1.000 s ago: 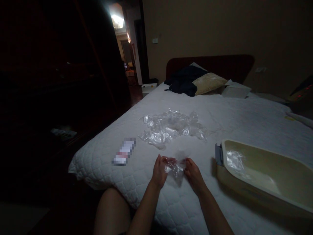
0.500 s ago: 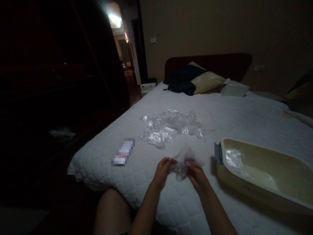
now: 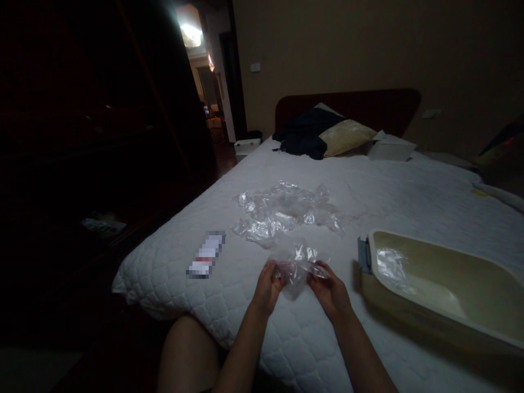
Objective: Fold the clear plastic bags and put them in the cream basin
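My left hand [image 3: 268,285] and my right hand [image 3: 329,290] are both closed on a small crumpled clear plastic bag [image 3: 298,263], held between them just above the white quilted bed [image 3: 286,338]. A pile of more clear plastic bags [image 3: 282,210] lies on the bed a little farther away. To the right stands a beige plastic tub [image 3: 458,319] with one clear plastic bag [image 3: 391,263] inside at its left end.
A small flat packet [image 3: 206,254] lies on the bed to the left of my hands. At the headboard are dark clothing [image 3: 303,134], a yellowish pillow [image 3: 347,136] and a white box [image 3: 391,146]. My knee [image 3: 186,349] is at the bed's near edge. The room's left side is dark.
The plastic bag between my hands has been turned and bunched; part of it now sticks up above my fingers. My hands stayed almost in the same place.
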A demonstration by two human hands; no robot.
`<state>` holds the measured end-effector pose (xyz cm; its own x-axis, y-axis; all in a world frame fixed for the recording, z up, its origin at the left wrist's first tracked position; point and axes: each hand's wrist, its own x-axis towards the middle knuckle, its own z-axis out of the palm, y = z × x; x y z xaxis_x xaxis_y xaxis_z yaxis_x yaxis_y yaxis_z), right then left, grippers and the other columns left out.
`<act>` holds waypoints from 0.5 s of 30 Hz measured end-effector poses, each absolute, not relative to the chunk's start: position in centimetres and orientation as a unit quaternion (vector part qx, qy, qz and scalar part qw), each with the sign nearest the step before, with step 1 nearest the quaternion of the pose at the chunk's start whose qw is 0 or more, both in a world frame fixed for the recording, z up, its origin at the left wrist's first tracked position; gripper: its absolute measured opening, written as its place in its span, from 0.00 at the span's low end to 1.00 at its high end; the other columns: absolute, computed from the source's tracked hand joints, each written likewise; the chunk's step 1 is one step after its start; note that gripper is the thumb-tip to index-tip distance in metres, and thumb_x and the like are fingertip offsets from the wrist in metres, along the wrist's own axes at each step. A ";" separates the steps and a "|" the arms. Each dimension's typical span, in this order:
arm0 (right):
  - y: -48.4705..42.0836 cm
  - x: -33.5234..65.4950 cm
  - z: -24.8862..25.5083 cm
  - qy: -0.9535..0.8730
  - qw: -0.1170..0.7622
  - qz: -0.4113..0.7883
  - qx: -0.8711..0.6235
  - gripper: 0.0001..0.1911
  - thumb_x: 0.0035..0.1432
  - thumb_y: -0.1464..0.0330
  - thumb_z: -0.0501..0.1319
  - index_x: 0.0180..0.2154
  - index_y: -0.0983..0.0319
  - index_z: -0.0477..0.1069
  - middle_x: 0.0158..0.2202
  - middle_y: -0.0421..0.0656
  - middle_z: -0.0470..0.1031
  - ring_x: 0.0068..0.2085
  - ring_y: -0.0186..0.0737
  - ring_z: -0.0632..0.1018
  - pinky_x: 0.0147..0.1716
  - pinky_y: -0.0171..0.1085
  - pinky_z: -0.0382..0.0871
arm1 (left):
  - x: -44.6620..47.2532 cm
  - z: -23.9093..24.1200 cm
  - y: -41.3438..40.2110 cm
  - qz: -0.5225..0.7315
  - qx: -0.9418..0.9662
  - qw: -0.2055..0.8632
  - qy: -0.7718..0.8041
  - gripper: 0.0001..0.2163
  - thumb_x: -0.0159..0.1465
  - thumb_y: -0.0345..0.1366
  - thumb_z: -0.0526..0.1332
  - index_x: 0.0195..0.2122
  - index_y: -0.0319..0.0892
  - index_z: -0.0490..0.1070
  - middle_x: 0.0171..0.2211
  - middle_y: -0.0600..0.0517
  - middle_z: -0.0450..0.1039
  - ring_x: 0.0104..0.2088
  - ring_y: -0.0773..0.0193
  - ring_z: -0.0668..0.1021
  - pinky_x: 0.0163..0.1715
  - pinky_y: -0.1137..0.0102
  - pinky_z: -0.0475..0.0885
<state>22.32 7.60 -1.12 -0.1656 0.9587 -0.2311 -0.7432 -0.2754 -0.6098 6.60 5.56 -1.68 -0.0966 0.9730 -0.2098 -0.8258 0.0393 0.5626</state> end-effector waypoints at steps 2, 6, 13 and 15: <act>7.6 22.5 -1.0 -0.154 0.571 0.752 -0.290 0.06 0.44 0.69 0.63 0.29 0.59 0.73 0.31 0.40 0.76 0.33 0.36 0.74 0.31 0.35 0.69 | 6.5 -1.8 5.7 0.675 0.104 0.674 0.282 0.09 0.52 0.37 0.64 0.29 0.37 0.67 0.32 0.48 0.74 0.32 0.63 0.76 0.36 0.67 0.69; 7.8 22.7 -0.9 -0.123 0.575 0.765 -0.264 0.04 0.46 0.68 0.62 0.27 0.60 0.73 0.29 0.41 0.75 0.32 0.36 0.74 0.31 0.35 0.70 | 6.5 -1.6 5.4 0.669 0.138 0.675 0.280 0.09 0.52 0.37 0.64 0.29 0.37 0.67 0.32 0.48 0.74 0.33 0.64 0.75 0.35 0.69 0.69; 7.9 22.4 -1.0 -0.142 0.588 0.741 -0.292 0.05 0.46 0.65 0.63 0.26 0.60 0.73 0.27 0.40 0.73 0.30 0.33 0.73 0.30 0.32 0.69 | 6.6 -0.5 4.7 0.660 0.189 0.652 0.321 0.14 0.46 0.32 0.68 0.29 0.41 0.63 0.36 0.50 0.74 0.33 0.67 0.75 0.30 0.75 0.67; 7.6 22.1 -1.0 -0.183 0.591 0.721 -0.313 0.07 0.46 0.63 0.63 0.27 0.59 0.72 0.28 0.39 0.73 0.31 0.33 0.72 0.31 0.32 0.68 | 6.7 -0.4 4.6 0.655 0.200 0.650 0.329 0.16 0.45 0.31 0.69 0.30 0.41 0.63 0.36 0.51 0.74 0.33 0.67 0.75 0.31 0.74 0.67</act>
<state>22.12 7.62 -1.00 -0.1058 0.9664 -0.2341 -0.7369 -0.2342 -0.6342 6.70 4.65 -0.43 -0.0743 0.9834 -0.1654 -0.7198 0.0619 0.6914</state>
